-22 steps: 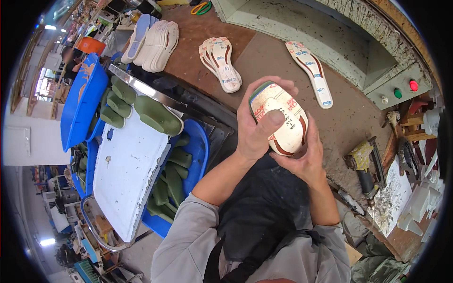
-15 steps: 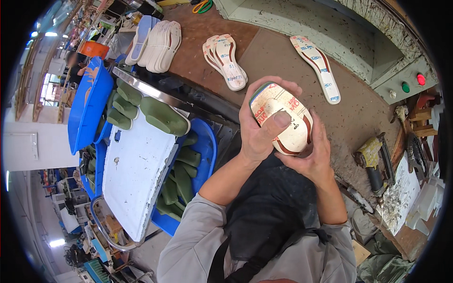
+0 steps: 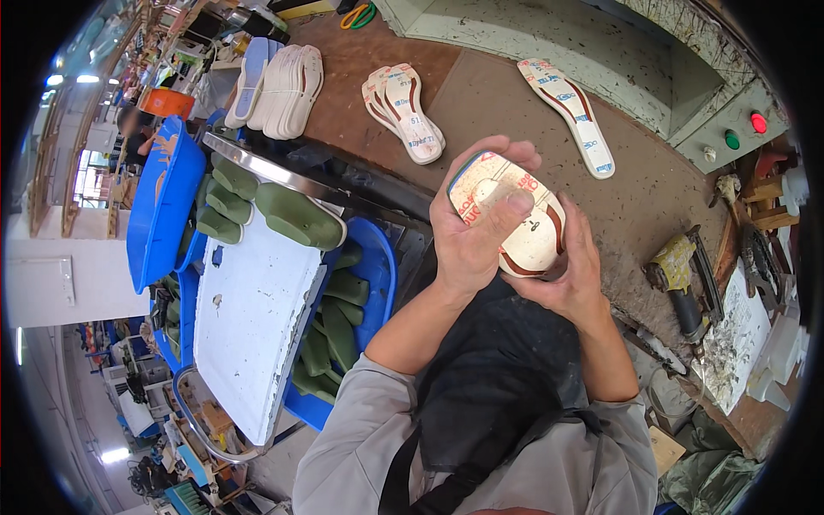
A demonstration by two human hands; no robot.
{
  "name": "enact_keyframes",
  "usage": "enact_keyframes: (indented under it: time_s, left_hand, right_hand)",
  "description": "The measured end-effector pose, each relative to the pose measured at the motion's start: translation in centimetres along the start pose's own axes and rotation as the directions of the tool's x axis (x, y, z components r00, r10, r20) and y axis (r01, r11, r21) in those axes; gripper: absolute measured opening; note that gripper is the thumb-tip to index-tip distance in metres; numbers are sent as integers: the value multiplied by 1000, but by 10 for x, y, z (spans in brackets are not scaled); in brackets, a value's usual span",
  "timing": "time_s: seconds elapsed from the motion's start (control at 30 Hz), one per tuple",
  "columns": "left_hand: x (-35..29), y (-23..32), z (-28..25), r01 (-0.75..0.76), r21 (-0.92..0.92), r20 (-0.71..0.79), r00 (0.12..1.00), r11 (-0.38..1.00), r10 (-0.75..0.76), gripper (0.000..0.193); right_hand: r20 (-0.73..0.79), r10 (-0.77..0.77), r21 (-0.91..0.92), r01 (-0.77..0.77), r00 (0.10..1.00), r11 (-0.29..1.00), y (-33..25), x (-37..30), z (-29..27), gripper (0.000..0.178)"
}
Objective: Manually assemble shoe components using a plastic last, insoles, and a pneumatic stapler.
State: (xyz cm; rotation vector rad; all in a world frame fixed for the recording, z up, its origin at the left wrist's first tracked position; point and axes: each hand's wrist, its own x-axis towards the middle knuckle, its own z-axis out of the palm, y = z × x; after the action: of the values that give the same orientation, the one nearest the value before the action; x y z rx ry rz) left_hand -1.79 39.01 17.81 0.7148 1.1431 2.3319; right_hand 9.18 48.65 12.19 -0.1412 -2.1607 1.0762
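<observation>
Both my hands hold a shoe last above the bench's front edge, its sole side facing up. A cream insole (image 3: 534, 233) with red print and a brown curved band covers that side. My left hand (image 3: 463, 236) wraps the left side, its thumb pressed flat on the insole. Around the lower right end, my right hand (image 3: 573, 279) closes with its fingers along the edge. Most of the last is hidden under the insole and my hands. Beyond them, a few overlapping insoles (image 3: 414, 116) and a single insole (image 3: 573, 112) lie on the bench (image 3: 485, 103).
Bundled white insoles (image 3: 290, 94) stand at the far left. Green lasts (image 3: 299, 216) rest on a white board (image 3: 249, 309), with more in a blue bin (image 3: 379, 257). A yellow-headed staple gun (image 3: 674, 266) lies at right, below a panel with red (image 3: 758, 122) and green (image 3: 731, 139) buttons.
The last with its insole has tilted slightly in my hands, and the green edge at its upper left no longer shows. My grip stays much the same. The whole view has shifted a little.
</observation>
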Motion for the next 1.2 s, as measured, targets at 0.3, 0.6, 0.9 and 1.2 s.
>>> enact_keyframes:
  time_s: [0.3,0.6,0.9,1.2]
  left_hand:
    - [16,5,0,58,91,-113,992,994,-47,40]
    - [82,-30,-57,256,-44,-278,925,966,-258,28]
    - [86,-33,-56,271,-81,-279,918,959,-283,26]
    - [82,-31,-45,217,-92,-195,953,972,-232,27]
  right_hand:
    - [114,41,-59,-34,993,998,-3,15,-11,116]
    - [122,379,-128,-364,917,923,31,-31,-40,84]
    - [68,342,-106,-334,937,936,39,-35,-37,71]
    - [-44,226,-137,-230,973,963,45,-52,-32,67]
